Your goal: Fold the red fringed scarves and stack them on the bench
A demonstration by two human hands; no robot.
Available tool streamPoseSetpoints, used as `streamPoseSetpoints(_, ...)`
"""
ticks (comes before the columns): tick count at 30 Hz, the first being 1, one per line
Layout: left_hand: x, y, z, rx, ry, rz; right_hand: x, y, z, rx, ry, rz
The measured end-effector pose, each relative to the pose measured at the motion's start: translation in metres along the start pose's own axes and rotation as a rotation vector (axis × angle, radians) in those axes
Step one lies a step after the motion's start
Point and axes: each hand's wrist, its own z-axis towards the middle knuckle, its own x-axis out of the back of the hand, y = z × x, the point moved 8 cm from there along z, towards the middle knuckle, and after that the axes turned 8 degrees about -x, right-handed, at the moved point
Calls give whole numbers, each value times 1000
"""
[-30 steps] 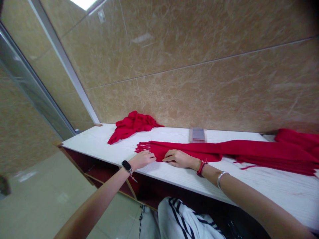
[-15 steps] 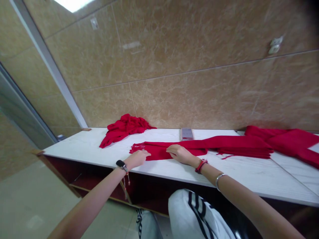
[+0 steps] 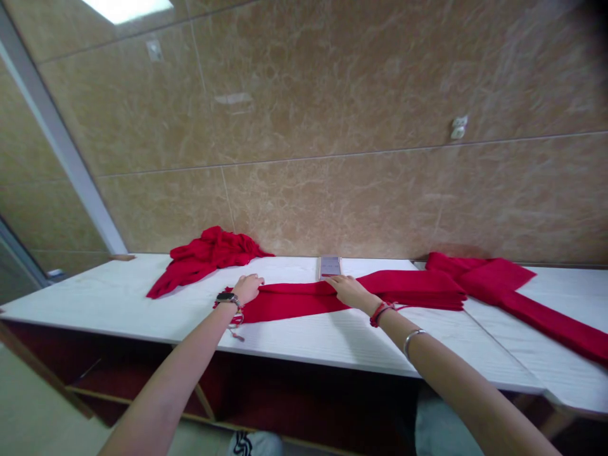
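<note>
A long red fringed scarf (image 3: 291,308) lies lengthwise on the white top, with a fold running along its far edge. My left hand (image 3: 247,290) is closed on that far edge near the fringed left end, partly covering the fringe. Farther right, my right hand (image 3: 349,292) pinches the same edge, its fingertips partly hidden by the fold. Beside my right wrist, a flat stack of folded red cloth (image 3: 418,289) overlaps or adjoins the scarf's right end; which one I cannot tell.
A crumpled red cloth (image 3: 209,258) lies at the back left. Against the wall, behind my right hand, is a small grey box (image 3: 329,266). More red cloth (image 3: 484,282) stretches across the right side. Open shelves (image 3: 137,380) sit below the white countertop (image 3: 95,297).
Both hands have moved from the scarf's near and middle part to its far edge and are wider apart. The scarf's far edge now shows a fold. The view has shifted right.
</note>
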Motion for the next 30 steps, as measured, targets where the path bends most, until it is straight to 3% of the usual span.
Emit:
streamPoseSetpoints(9,2,5,8,-29,-43,38,5,11,1,-47,11,25)
streamPoseSetpoints(15,23,8,0,-4,6,84,21,18,9,30,8,47)
streamPoseSetpoints(18,34,8,-15,-74,-9,78,23,24,1,55,-16,67)
streamPoseSetpoints(25,25,48,-61,-268,-203,77,14,24,-28,188,-38,182)
streamPoseSetpoints(30,28,69,-68,-290,-239,145,7,18,-43,276,-46,246)
